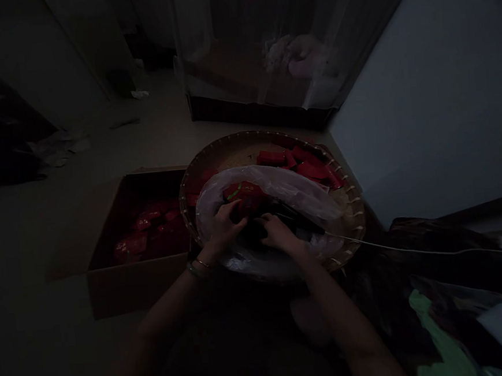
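The left hand (226, 227) and right hand (277, 233) curled near the red packet (251, 192), amid plastic (283, 182) in the woven basket (230, 155). I couldn't tell what either grip held. Going gently seemed best.

Tray (235, 155): round, woven, rim laced; carries a clear plastic bag (272, 180), mouth spread open, and red packets (313, 170) along the far right. Underside support hidden. Floor (33, 245): pale; carries an open carton (141, 286), left of tray.
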A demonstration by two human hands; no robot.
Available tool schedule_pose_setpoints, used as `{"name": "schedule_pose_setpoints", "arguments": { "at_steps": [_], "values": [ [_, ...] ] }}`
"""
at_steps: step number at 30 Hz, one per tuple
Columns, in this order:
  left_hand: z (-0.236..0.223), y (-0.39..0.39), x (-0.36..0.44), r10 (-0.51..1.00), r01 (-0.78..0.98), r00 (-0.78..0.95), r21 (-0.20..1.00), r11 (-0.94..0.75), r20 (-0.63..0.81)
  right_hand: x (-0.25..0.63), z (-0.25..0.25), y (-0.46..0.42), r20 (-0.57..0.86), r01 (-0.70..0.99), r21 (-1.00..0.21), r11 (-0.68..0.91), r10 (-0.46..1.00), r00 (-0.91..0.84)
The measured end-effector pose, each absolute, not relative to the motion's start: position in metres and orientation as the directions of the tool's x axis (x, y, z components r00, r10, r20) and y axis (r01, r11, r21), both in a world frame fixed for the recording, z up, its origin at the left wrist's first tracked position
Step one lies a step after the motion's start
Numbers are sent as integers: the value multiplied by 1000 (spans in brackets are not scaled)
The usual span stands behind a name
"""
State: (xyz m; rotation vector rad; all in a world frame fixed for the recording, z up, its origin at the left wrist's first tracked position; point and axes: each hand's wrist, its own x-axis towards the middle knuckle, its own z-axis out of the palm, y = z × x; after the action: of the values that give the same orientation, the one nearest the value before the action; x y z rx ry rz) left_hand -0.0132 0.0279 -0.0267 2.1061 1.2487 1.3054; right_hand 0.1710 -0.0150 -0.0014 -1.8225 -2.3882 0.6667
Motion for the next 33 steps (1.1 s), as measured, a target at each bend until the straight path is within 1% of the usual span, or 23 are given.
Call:
{"name": "schedule_pose_setpoints", "arguments": {
  "at_steps": [3,6,8,10,12,13,14,16,17,19,20,22,23,25,28,31,33],
  "values": [
    [-27,28,-13,829,488,176,685,-541,530,163,-4,-19,-223,906,-343,249,915,-336],
    [-27,27,-12,831,484,183,688,-541,525,158,-7,-18,-193,897,-342,280,913,-358],
    [-27,27,-12,830,484,185,687,-542,526,162,-7,-14,-130,867,-417,273,926,-354],
    [-27,26,-12,831,486,186,686,-541,524,172,-8,-9,-34,800,-552,233,953,-301],
    [-27,27,-12,831,486,190,685,-542,522,184,-9,-7,54,694,-700,171,981,-187],
    [-27,27,-12,829,483,196,683,-547,524,189,-10,-7,73,626,-769,129,991,-114],
    [-27,27,-12,826,480,203,681,-552,526,194,-11,-8,61,543,-836,73,997,-40],
    [-27,27,-12,822,478,220,677,-560,525,199,-15,-10,-53,321,-944,-76,995,79],
    [-27,27,-12,822,478,227,675,-562,523,200,-17,-12,-134,184,-971,-152,985,107],
    [-27,26,-12,820,473,238,675,-566,521,201,-21,-15,-264,-95,-962,-255,959,99],
    [-27,26,-12,817,470,243,673,-571,523,201,-22,-16,-300,-216,-937,-276,950,84],
    [-26,25,-12,807,465,257,665,-585,531,201,-21,-17,-327,-388,-878,-281,943,59],
    [-25,24,-11,803,463,266,660,-592,533,202,-19,-17,-331,-434,-857,-279,942,49],
    [-24,23,-11,799,461,289,655,-599,528,204,-13,-17,-325,-462,-842,-277,945,26],
    [-22,22,-10,797,449,320,659,-603,511,209,2,-19,-282,-420,-867,-269,959,-33],
    [-23,22,-9,795,435,337,665,-607,505,212,20,-22,-259,-323,-907,-272,962,-83],
    [-23,21,-8,794,430,347,668,-608,500,214,32,-25,-262,-212,-937,-278,960,-100]
  ]
}}
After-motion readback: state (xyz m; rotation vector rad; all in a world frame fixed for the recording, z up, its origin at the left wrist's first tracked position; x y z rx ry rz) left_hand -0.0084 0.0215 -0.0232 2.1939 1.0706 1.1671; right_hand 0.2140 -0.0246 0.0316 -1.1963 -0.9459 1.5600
